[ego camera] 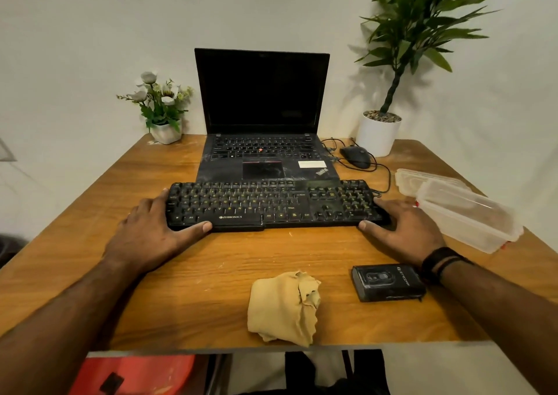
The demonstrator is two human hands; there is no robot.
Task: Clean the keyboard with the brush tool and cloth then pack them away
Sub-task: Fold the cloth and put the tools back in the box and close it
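Observation:
A black keyboard (271,204) lies across the middle of the wooden table (211,273), in front of an open laptop. My left hand (154,228) holds its left end, thumb along the front edge and fingers behind. My right hand (401,228) grips its right end the same way. A crumpled yellow cloth (283,307) sits near the table's front edge. A black boxed cleaning tool kit (388,283) lies to the cloth's right, just under my right wrist. No brush shows outside the box.
A black laptop (265,140) stands open behind the keyboard. A wired mouse (356,156) and a white potted plant (379,131) are at the back right, a flower pot (164,130) at the back left. A clear plastic container (468,216) and its lid (422,180) lie on the right.

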